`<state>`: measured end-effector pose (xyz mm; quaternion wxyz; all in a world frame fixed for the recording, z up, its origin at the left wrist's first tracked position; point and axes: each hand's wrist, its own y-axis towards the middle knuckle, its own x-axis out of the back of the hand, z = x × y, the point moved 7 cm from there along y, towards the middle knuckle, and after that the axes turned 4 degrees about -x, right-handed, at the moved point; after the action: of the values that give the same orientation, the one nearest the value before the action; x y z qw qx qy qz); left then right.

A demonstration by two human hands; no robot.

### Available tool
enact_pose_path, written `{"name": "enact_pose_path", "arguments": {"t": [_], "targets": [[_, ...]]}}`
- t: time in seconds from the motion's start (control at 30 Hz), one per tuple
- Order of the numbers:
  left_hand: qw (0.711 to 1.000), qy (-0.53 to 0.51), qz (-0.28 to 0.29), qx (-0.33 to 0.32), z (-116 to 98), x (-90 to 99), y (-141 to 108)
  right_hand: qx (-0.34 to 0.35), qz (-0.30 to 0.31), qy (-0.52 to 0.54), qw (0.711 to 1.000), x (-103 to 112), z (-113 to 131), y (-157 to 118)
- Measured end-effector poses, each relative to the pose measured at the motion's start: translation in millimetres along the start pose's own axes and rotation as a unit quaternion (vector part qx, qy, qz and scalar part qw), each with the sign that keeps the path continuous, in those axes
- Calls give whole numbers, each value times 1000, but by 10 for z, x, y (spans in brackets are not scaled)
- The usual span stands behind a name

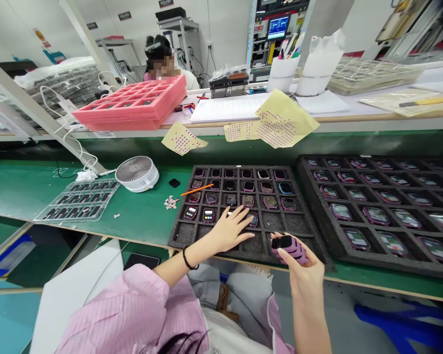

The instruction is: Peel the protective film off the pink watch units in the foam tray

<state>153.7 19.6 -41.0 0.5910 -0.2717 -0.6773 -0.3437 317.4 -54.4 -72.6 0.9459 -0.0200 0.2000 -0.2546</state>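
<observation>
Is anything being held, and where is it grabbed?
The right hand holds a stack of purple watches by its edges, between thumb and fingers. The left hand spreads over the dark tray, gripping nothing that shows.

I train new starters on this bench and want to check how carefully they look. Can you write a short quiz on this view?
1. True or false: the right hand holds several purple-framed watch bodies.
2. What lies across the left edge of the foam tray beneath the left hand? a) a yellow cutter b) an orange stick c) a white cable
3. Fill in: the white fan stands to the ____ of that tray.

Key: 1 true; 2 b; 3 left
</observation>
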Motion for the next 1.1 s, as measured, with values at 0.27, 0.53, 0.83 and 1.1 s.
{"name": "enact_pose_path", "arguments": {"t": [0.27,0.53,0.83,1.1], "targets": [[997,-58,-45,15,21,363,-298,5,36,-21,999,-139,-13,-19],[953,-257,-35,-157,-270,618,-221,-44,84,-28,995,-301,-187,-38],[926,-327,-4,-188,-263,671,-364,-88,199,-43,975,-590,-341,-252],[940,-318,-15,-125,-72,666,-814,-136,342,-56,928,-1086,-379,-504]]}}
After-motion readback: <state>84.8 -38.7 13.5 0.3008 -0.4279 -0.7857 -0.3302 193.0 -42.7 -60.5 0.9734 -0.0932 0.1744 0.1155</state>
